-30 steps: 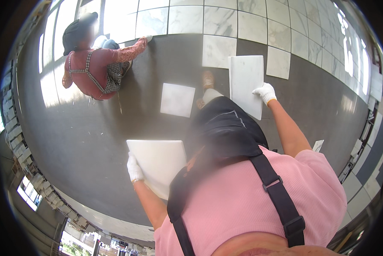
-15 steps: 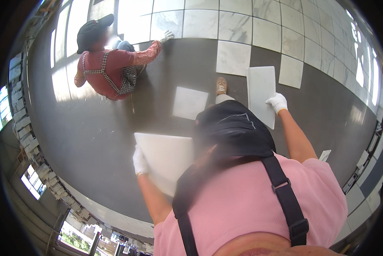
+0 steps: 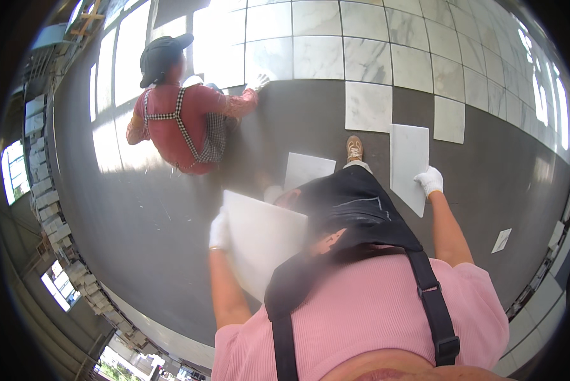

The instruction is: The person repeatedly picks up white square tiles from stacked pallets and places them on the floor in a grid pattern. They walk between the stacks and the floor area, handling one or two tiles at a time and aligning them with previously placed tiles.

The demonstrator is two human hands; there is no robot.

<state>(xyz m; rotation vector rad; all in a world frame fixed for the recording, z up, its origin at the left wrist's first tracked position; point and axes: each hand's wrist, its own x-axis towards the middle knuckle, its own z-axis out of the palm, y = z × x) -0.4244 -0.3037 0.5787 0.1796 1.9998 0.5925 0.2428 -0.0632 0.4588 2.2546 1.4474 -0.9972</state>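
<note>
My left hand (image 3: pixel 219 230), in a white glove, is closed on the outer edge of a white tile (image 3: pixel 267 238) held tilted beside my body. My right hand (image 3: pixel 431 180), gloved too, grips the edge of another white tile (image 3: pixel 409 164) at my right side; its fingers lie along that edge. A single square tile (image 3: pixel 369 106) lies on the floor just ahead of the right-hand tile. Between my tiles, a loose tile (image 3: pixel 310 169) lies on the floor by my leg, partly covered by my dark apron (image 3: pixel 355 203).
A co-worker (image 3: pixel 180 120) squats ahead on the left, one gloved hand (image 3: pixel 258 82) at the edge of the laid marble tiles (image 3: pixel 318 57). One tile (image 3: pixel 449 119) juts from that grid at the right. A small piece (image 3: pixel 501 240) lies on the grey floor (image 3: pixel 139 235).
The view has shifted, so the floor and co-worker appear farther right and lower. The tile in my left hand is tilted more. Both tiles stay in my hands.
</note>
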